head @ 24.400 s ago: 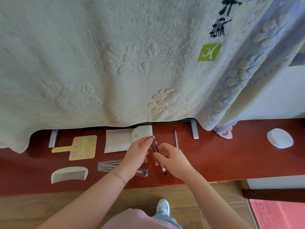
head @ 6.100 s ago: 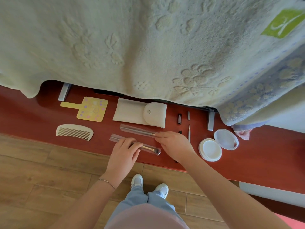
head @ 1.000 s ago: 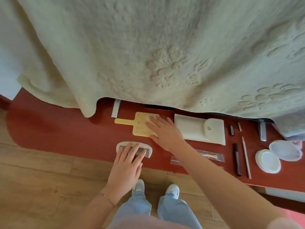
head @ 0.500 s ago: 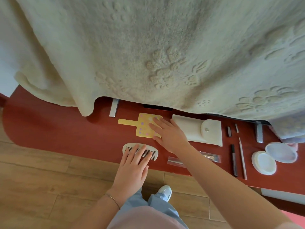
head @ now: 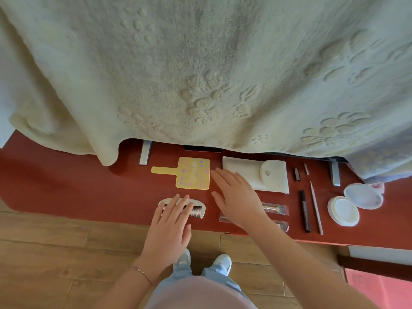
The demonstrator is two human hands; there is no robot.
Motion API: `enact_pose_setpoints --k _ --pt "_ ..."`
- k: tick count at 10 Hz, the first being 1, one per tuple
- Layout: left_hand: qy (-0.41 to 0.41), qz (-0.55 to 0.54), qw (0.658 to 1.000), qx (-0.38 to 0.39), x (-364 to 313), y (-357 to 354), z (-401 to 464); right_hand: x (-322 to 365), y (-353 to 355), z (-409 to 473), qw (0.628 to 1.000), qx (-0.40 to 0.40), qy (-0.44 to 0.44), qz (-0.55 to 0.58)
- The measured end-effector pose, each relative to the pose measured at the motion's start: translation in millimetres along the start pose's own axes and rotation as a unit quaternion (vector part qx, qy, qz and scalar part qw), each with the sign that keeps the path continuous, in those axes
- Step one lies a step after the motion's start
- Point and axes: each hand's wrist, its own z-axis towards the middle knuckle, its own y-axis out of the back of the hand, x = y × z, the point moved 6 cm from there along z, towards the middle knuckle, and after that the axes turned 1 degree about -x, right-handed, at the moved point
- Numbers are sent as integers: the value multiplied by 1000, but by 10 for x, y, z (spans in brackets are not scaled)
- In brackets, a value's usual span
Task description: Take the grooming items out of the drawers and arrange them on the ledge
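Observation:
Grooming items lie in rows on the red ledge (head: 66,192). My left hand (head: 169,228) rests flat with straight fingers on the cream comb (head: 198,210). My right hand (head: 238,199) hovers open, fingers spread, just right of the yellow hand mirror (head: 191,172) and over the left ends of two clear sleeves (head: 276,208). Behind it lies a white pouch (head: 256,175). Further right are a dark pencil (head: 305,210), a thin white stick (head: 316,208), two small caps (head: 297,174) and an open round white compact (head: 354,204).
A large cream towel (head: 200,74) hangs over the ledge's back and hides what is behind it. Two metal brackets (head: 145,152) stand on the ledge. Wooden floor (head: 55,253) and my shoes are below the front edge.
My right hand has lifted off the yellow mirror and drawn back to the right. My left hand stays on the comb.

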Motion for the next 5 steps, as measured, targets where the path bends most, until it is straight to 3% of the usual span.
enact_pose_setpoints --k 2,5 --pt "-41 40 997 -59 151 483 287 -451 351 -714 993 -22 -114 -29" --pt "-76 51 995 -46 57 599 593 -659 400 -1173 976 1 -215 -11"
